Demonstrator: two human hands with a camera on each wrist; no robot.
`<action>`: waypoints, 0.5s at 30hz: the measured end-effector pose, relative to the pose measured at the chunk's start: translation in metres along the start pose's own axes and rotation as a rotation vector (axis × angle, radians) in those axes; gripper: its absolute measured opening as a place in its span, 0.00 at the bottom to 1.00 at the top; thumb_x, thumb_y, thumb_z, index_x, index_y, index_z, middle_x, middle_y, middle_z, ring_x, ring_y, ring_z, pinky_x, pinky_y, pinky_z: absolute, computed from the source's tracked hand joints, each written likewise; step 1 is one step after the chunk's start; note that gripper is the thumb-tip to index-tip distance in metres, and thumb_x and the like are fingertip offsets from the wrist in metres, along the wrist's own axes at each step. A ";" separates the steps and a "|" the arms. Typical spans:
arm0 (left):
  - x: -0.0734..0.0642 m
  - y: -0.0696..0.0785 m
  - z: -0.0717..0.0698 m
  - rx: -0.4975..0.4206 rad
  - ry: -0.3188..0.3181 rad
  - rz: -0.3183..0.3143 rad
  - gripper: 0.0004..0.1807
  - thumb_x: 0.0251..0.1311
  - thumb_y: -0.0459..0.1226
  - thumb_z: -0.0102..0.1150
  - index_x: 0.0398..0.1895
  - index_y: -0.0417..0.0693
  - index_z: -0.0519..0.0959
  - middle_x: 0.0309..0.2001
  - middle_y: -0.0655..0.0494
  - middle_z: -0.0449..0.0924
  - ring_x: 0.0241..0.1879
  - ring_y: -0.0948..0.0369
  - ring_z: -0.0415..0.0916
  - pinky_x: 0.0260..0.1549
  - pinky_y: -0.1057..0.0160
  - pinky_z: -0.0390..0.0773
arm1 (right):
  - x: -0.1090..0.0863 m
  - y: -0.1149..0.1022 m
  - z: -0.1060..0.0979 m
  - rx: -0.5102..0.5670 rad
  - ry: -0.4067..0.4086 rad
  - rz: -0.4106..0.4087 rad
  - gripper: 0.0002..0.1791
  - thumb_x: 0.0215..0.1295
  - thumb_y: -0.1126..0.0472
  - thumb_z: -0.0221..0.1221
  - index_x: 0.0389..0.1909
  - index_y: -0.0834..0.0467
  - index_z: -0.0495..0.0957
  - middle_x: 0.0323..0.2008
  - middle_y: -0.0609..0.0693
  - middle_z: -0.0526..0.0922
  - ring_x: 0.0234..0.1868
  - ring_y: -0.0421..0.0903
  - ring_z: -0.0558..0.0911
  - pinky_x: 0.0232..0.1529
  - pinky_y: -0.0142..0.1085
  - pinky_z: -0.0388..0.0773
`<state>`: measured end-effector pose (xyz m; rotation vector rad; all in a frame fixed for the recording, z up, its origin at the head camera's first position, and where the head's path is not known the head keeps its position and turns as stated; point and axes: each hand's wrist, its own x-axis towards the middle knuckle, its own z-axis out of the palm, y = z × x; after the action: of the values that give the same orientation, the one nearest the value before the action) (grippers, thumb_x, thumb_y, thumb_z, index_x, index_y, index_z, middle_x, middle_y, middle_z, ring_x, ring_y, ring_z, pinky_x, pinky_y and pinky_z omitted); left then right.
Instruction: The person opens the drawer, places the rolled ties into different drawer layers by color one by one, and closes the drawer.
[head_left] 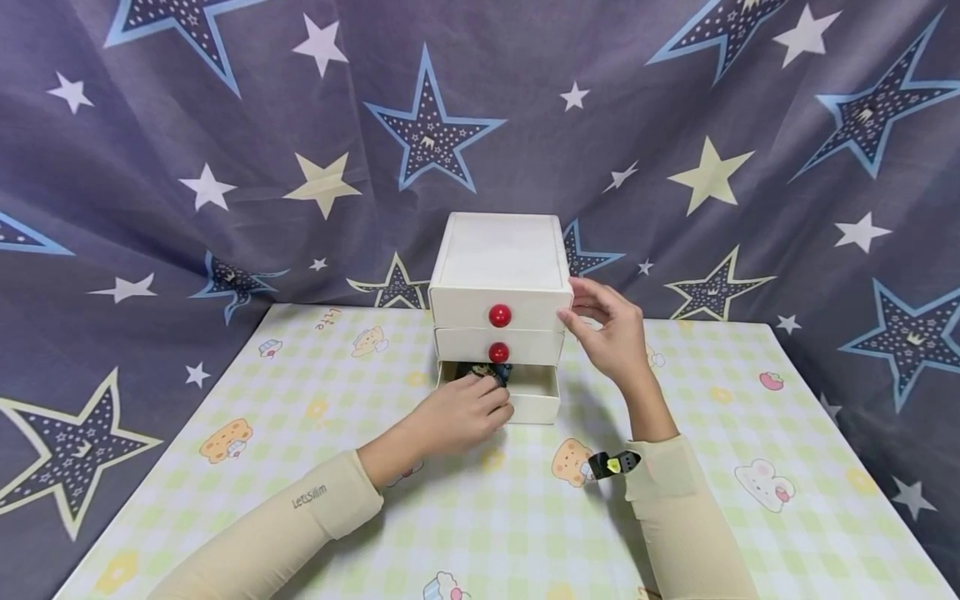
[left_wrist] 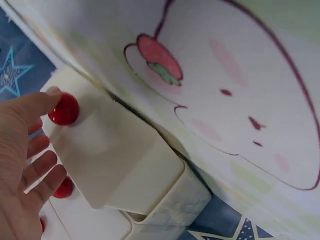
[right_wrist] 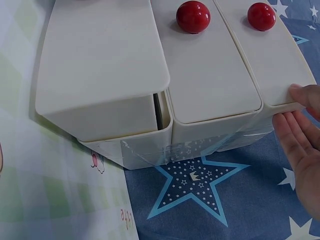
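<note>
A small white drawer cabinet [head_left: 504, 250] with three stacked drawers stands at the back of the table. The bottom drawer [head_left: 536, 408] is pulled partway out. In the left wrist view, the thumb of my left hand [head_left: 457, 414] lies on the red knob [left_wrist: 65, 110] of that drawer, fingers curled at its far side. Dark, patterned contents [head_left: 472, 369] show inside the drawer, partly hidden behind this hand. My right hand [head_left: 611, 332] holds the cabinet's upper right edge, thumb on the top drawer's front [right_wrist: 270, 65] and fingers along the side wall.
Two more red knobs mark the closed middle drawer [head_left: 457, 344] and top drawer. A checked cloth with cartoon prints covers the table [head_left: 300, 392]. Behind the cabinet hangs a dark curtain [head_left: 525, 158] with stars. A small black-and-yellow item [head_left: 613, 464] sits by the right sleeve.
</note>
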<state>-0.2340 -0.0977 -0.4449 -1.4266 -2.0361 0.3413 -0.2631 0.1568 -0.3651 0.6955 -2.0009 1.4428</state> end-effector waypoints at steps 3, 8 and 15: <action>0.001 0.002 0.001 0.054 0.012 0.049 0.09 0.72 0.36 0.54 0.47 0.50 0.84 0.47 0.58 0.81 0.44 0.58 0.74 0.45 0.63 0.78 | 0.000 0.000 0.000 0.004 -0.001 -0.001 0.23 0.58 0.80 0.68 0.56 0.75 0.79 0.44 0.68 0.83 0.44 0.61 0.85 0.48 0.44 0.84; 0.002 0.004 0.002 0.107 0.016 0.096 0.11 0.73 0.35 0.49 0.44 0.53 0.83 0.44 0.59 0.80 0.42 0.58 0.72 0.44 0.63 0.75 | 0.000 0.001 0.000 -0.001 0.003 -0.007 0.23 0.58 0.79 0.68 0.56 0.75 0.79 0.45 0.67 0.83 0.44 0.61 0.85 0.48 0.46 0.84; 0.001 0.006 0.008 0.155 0.012 0.156 0.13 0.70 0.33 0.46 0.39 0.54 0.83 0.41 0.59 0.78 0.43 0.59 0.72 0.45 0.65 0.75 | 0.000 0.001 0.000 -0.003 0.004 -0.014 0.23 0.58 0.80 0.67 0.56 0.75 0.79 0.45 0.67 0.83 0.44 0.62 0.85 0.47 0.47 0.84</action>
<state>-0.2349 -0.0934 -0.4538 -1.4894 -1.8502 0.5433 -0.2636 0.1568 -0.3659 0.7035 -1.9911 1.4315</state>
